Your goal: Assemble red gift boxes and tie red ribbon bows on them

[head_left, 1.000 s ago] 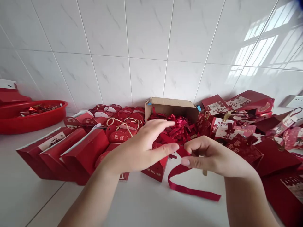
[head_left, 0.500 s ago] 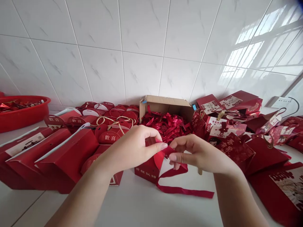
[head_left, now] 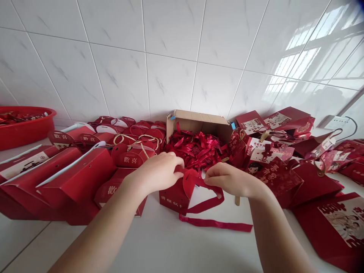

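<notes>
In front of me a small red gift box with pale lettering and a rounded top flap stands on the white counter. My right hand pinches a red ribbon at the right of the box top, and the band loops down from there. A flat ribbon tail lies on the counter in front of the box. At the left side of the flap is my left hand, thumb and fingers drawn together. What they hold, if anything, is hidden.
Behind the hands, a cardboard box is filled with red ribbons. Several red gift boxes stand at the left, others at the right. A red basin sits far left against the tiled wall.
My left hand has moved left, from the ribbon to the left side of the flap. My right fingers have closed more tightly on the ribbon. The view has shifted slightly.
</notes>
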`<state>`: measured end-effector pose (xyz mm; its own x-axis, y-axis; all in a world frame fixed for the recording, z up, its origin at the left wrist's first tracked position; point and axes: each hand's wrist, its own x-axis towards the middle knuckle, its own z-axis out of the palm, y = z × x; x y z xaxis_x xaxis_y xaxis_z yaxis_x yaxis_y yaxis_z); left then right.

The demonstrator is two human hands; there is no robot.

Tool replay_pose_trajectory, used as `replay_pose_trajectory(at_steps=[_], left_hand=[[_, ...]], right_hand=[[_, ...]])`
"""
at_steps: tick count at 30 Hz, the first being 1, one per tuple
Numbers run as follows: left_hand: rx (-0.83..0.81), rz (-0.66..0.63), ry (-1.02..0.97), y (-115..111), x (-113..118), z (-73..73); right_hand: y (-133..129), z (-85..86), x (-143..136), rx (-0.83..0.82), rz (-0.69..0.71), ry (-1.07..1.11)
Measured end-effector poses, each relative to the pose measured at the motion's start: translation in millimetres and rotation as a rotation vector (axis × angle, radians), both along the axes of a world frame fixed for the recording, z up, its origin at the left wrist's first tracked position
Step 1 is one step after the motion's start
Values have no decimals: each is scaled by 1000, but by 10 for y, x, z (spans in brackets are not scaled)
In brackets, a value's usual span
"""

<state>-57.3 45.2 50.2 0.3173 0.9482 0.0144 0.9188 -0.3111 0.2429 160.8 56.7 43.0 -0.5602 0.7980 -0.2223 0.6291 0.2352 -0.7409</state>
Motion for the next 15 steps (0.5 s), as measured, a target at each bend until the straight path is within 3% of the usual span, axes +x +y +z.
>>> replay_pose_trajectory(at_steps=[5,15], left_hand=[[-84,-49,127,49,42,-79],[-97,-81,122,89,22,-67]], right_hand=[[96,-102,-22,-29,-5,46],[187,-227,-54,-61,9,67]])
